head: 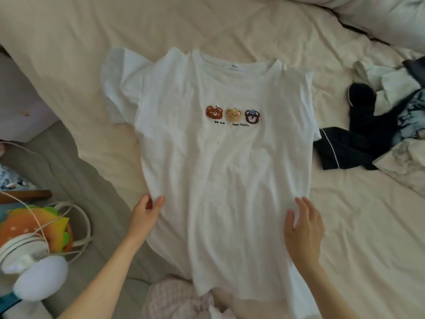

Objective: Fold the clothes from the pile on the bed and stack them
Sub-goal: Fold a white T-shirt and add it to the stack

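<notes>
A white T-shirt (220,162) with three bear faces printed on the chest lies spread face up on the cream bed sheet (69,54), collar away from me. My left hand (147,212) pinches the shirt's left side edge between thumb and fingers. My right hand (303,224) lies flat on the shirt near its right side edge, fingers straight. A pile of clothes (377,120) in dark navy with white piping, pale and patterned fabric sits at the right of the bed.
A white pillow (391,17) lies at the top right. Left of the bed are a burger-shaped plush (36,226), white cables and a round white lamp (39,279). Pink fabric (174,298) bunches near the shirt's hem, close to me.
</notes>
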The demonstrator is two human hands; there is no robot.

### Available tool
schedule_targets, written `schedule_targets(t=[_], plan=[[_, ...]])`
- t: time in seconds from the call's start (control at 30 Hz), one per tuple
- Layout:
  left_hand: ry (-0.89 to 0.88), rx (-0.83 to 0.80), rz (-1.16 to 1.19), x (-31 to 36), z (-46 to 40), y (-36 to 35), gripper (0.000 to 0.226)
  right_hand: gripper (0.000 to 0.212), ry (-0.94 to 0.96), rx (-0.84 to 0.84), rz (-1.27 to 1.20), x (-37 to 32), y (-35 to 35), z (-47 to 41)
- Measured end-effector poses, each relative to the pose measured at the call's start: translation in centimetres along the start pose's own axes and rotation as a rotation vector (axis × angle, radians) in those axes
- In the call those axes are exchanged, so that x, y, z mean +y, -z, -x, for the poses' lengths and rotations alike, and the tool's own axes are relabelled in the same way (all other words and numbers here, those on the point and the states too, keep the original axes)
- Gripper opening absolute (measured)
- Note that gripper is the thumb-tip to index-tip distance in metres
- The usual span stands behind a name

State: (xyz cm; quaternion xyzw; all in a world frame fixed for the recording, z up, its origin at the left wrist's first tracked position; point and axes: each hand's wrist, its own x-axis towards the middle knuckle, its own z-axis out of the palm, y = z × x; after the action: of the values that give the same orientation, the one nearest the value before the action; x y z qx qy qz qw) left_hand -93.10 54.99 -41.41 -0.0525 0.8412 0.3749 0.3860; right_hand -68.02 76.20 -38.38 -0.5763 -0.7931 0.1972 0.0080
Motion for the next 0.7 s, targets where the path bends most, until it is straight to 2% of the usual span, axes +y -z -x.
schedule_targets(t=[0.1,0.17,0.2,0.3,0.4,0.5,0.57,0.63,0.7], plan=[[0.001,-0.075,0.045,-3.0,3.0,-0.4,0.022,0.040,-0.210,-0.070,-0.001,4.3,0.8,4.0],[-0.049,-0.061,0.082,-4.0,4.2,-0.4,0.013,0.045,-0.301,-0.136,-0.053,6.5,0.9,5.8],[-0.073,-0.048,0.070,-4.5,4.5,-0.5,0.013,0.048,-0.326,-0.160,-0.097,7.3,0.9,6.6],[-0.080,-0.068,-0.029,-6.8,5.7,-0.4,0.034,0.054,-0.333,-0.173,-0.159,9.6,0.8,9.4],[-0.085,-0.110,-0.081,-9.4,6.6,-0.2,0.035,0.051,-0.338,-0.138,-0.137,11.3,0.5,10.9],[-0.122,-0.006,-0.122,-10.9,6.7,-0.1,0.017,0.027,-0.326,-0.106,-0.157,12.5,0.0,10.5],[-0.135,0.106,-0.074,-11.8,6.7,0.1,0.014,0.013,-0.376,-0.051,-0.229,13.2,-0.3,9.9],[-0.115,0.175,0.088,-12.7,6.9,0.7,0.015,0.014,-0.485,0.042,-0.353,14.0,-0.4,9.4],[-0.088,0.239,0.211,-13.6,7.8,1.5,0.022,0.023,-0.630,0.141,-0.495,15.1,-0.2,9.0]])
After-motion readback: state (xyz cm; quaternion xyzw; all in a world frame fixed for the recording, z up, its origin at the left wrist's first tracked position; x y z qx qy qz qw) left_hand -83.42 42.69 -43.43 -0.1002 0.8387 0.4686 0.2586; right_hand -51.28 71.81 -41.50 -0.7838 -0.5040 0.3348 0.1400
